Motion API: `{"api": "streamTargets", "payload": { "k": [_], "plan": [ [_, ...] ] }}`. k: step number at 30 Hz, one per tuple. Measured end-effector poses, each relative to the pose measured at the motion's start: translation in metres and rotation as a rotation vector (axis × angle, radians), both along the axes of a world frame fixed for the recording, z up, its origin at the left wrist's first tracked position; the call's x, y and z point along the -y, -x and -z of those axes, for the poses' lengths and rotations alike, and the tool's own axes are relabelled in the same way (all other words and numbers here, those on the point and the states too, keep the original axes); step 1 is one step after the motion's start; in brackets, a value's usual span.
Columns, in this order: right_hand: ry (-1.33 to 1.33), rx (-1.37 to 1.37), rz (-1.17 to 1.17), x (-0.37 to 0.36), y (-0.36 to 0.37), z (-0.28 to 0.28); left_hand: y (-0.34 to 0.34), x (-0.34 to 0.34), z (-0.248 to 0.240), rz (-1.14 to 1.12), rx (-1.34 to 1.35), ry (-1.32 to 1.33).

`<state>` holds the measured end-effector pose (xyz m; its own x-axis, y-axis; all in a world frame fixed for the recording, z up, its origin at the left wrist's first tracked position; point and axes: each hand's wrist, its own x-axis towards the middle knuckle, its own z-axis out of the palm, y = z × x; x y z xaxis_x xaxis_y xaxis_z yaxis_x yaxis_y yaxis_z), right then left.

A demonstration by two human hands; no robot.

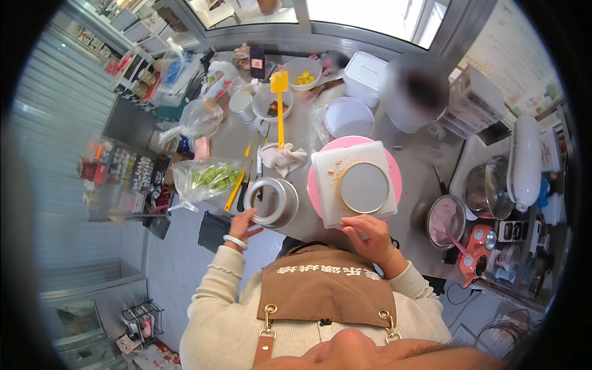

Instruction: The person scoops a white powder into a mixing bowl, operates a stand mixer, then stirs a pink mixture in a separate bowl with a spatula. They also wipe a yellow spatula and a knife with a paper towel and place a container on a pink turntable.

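Observation:
At the table's front edge my left hand (241, 229) has its fingers closed on the near-left rim of a silver metal ring-shaped pan (254, 200). The pan sits tilted over another round metal tin (293, 205). My right hand (374, 239) is by the front edge of a white square board (322, 179), thumb and forefinger slightly apart, with nothing visible between them. On that board a round metal cake tin (364, 187) shows a flat grey surface, with brown crumbs to its left. Under the board is a pink round turntable (396, 176).
Left of the pans lie a bag of green fruit (213, 177), knives and a white cloth (283, 159) by a yellow spatula (280, 117). Bowls and a white tub (365, 77) stand behind. At right are a bowl of pink cream (446, 221) and a stand mixer (524, 163).

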<state>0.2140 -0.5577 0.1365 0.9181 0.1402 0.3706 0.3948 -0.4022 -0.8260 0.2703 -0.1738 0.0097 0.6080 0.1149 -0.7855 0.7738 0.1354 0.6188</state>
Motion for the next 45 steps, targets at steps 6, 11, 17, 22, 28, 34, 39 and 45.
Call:
{"api": "streamTargets", "payload": {
  "k": [6, 11, 17, 22, 28, 34, 39, 45],
  "plan": [
    [-0.029, -0.043, 0.189, 0.009, -0.001, 0.004, 0.01, 0.012, 0.087, 0.104, 0.114, -0.07],
    [-0.034, -0.032, 0.504, 0.019, 0.023, 0.019, -0.029, 0.011, 0.128, 0.103, 0.284, -0.233],
    [-0.501, -0.067, 0.628, 0.052, -0.001, 0.072, -0.042, 0.007, 0.094, 0.288, 0.6, -0.938],
    [-0.97, -0.242, 0.344, 0.052, -0.049, 0.108, -0.024, 0.113, 0.004, 0.623, 1.172, -0.184],
    [-1.02, -0.335, 0.236, 0.053, -0.068, 0.114, -0.036, 0.251, -0.021, 0.539, 1.233, 0.067],
    [-1.248, -0.27, 0.374, 0.006, -0.051, 0.124, -0.069, 0.282, -0.002, 0.221, 0.956, 0.63],
    [-1.091, -0.154, 0.236, 0.046, -0.072, 0.114, -0.076, 0.255, -0.019, 0.316, 1.026, 0.52],
    [-0.984, -0.331, 0.091, 0.041, -0.086, 0.11, -0.048, 0.279, -0.031, 0.22, 0.983, 0.433]
  ]
}}
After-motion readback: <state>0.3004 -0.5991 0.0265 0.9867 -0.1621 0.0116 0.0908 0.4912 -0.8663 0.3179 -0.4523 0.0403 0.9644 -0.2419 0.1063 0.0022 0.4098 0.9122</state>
